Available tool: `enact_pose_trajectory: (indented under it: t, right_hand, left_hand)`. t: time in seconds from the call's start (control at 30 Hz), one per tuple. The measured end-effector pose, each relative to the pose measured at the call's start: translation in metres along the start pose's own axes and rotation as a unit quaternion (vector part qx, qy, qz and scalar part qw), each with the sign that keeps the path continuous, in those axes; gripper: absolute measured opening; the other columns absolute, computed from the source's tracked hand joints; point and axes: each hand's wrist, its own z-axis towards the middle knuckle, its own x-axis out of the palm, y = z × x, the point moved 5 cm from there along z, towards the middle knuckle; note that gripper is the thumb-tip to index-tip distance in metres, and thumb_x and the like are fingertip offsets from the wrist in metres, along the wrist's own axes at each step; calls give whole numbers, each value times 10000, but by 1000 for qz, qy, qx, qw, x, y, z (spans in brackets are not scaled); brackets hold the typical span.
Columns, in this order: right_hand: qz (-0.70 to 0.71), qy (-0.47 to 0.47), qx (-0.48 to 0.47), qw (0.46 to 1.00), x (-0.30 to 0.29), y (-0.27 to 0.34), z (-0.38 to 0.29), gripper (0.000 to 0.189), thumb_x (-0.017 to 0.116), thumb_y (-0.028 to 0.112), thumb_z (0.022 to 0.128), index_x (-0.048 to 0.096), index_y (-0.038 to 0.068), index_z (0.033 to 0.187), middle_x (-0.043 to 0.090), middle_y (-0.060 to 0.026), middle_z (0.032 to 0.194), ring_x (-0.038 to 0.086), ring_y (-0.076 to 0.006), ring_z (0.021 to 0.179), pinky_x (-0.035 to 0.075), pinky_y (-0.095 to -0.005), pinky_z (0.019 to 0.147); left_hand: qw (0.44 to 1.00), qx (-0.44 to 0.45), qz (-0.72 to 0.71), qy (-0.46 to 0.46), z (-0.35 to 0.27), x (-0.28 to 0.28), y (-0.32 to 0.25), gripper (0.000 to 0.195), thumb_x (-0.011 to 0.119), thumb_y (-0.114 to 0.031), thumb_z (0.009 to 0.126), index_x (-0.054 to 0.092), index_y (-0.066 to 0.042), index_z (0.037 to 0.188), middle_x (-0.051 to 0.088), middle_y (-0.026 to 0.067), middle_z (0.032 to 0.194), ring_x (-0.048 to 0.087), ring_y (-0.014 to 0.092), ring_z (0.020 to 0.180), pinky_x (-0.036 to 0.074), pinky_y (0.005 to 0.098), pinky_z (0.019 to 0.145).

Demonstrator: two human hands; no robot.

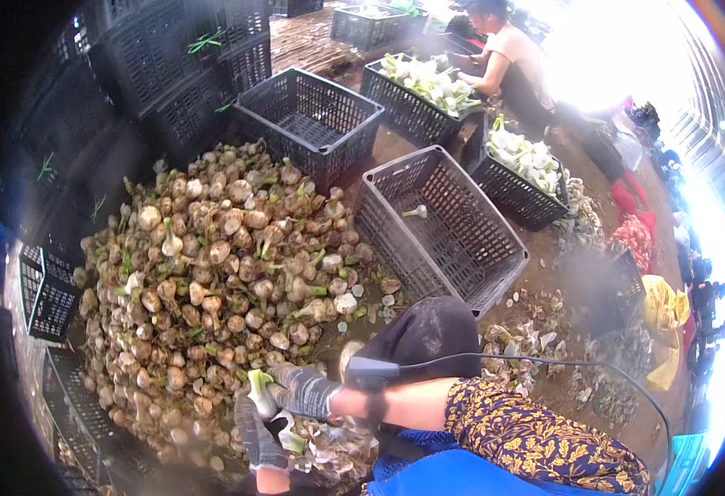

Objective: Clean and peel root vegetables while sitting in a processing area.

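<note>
My left hand (259, 434), in a grey knit glove, is low in the picture, its fingers against a peeled white garlic bulb (263, 397) with a cut green stem. From the right, my right hand (303, 389), gloved too, reaches the same bulb. Below the bulb, a piece of pale green-white stem or husk (291, 439) lies near my left hand; whether it is held cannot be told. A large heap of unpeeled garlic bulbs (213, 297) spreads beyond both hands. Loose papery garlic skins (337, 449) lie under my right forearm.
A black plastic crate (399, 263) holding one bulb stands past my knee, with another crate (343, 146) behind it. Crates of peeled garlic (412, 118) (514, 192) stand farther off, near a seated person (511, 68). Stacked crates (170, 93) border the heap; a cable (561, 358) crosses above my arm.
</note>
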Motion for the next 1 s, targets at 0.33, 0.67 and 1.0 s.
enact_pose_trajectory:
  t: [0.33, 0.67, 1.0]
  right_hand:
    - [33, 181, 192, 964, 7, 1, 13, 329, 431, 208, 788, 525, 6, 1030, 589, -227, 843, 571, -351, 782, 447, -384, 682]
    - [-214, 95, -80, 969, 33, -16, 21, 209, 428, 233, 869, 530, 51, 894, 532, -109, 784, 521, -205, 631, 435, -321, 562]
    - [94, 126, 100, 983, 36, -19, 3, 277, 440, 213, 844, 524, 3, 1004, 567, -148, 841, 544, -196, 727, 446, -306, 598]
  left_hand:
    - [995, 51, -41, 80, 2, 14, -17, 470, 588, -289, 785, 432, -37, 1149, 540, 109, 1027, 550, 267, 942, 510, 398, 740]
    - [986, 43, -130, 93, -13, 20, -25, 516, 551, -148, 814, 320, -97, 1273, 497, 119, 1101, 554, 262, 909, 504, 420, 762]
    - [952, 135, 237, -138, 42, -61, 33, 540, 433, -556, 807, 537, -76, 1032, 601, 56, 917, 589, 182, 789, 511, 277, 634]
